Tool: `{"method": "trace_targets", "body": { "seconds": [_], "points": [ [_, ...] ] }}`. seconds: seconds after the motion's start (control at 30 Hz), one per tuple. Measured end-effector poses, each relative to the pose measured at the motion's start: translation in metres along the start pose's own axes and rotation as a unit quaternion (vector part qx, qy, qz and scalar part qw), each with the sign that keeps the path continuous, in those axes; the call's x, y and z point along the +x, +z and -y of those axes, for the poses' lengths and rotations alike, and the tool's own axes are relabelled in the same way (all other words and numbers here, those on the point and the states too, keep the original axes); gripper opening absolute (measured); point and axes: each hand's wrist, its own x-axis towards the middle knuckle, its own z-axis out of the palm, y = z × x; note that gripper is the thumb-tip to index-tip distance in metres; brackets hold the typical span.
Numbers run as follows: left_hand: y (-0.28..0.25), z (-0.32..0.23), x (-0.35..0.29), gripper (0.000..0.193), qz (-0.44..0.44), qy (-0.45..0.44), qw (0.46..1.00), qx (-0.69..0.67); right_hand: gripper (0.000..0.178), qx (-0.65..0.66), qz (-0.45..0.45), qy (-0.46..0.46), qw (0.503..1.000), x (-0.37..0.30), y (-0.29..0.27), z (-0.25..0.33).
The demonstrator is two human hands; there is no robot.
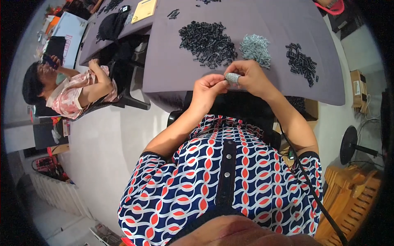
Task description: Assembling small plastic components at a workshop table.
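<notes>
My left hand [208, 90] and my right hand [252, 78] meet just over the table's front edge. Thumb and forefinger are pinched on each hand, and their tips nearly touch. Whatever sits between them is too small to make out. A grey wrap [232, 78] covers a fingertip at my right hand. Beyond my hands lies a large heap of short black tube-like pieces [207, 43]. Right of it is a pile of small silvery metal pieces [255, 50]. A smaller group of black pieces [301, 63] lies farther right.
A grey cloth covers the table [164, 61]. A yellow sheet [145, 10] and a black bag [113, 24] lie at the far left. Another person [78, 86] sits at left, holding a phone. A wooden chair [349, 201] and a black round-based stand [349, 143] are at right.
</notes>
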Motion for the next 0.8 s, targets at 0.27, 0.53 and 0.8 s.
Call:
{"method": "trace_targets", "body": {
  "seconds": [0.27,0.53,0.8],
  "points": [
    [0.000,-0.007,0.000,0.010,-0.022,-0.115,0.980,-0.159,0.045,-0.148,-0.019,-0.049,0.988,-0.015,-0.002,0.010],
    [0.001,0.001,0.001,0.012,-0.015,-0.113,0.986,-0.119,0.035,-0.499,-0.060,-0.221,0.836,-0.010,0.007,0.008],
    [-0.003,-0.014,-0.002,0.019,0.035,-0.199,0.968,-0.146,0.027,-0.461,-0.076,-0.254,0.847,-0.012,0.009,0.001]
  ]
}}
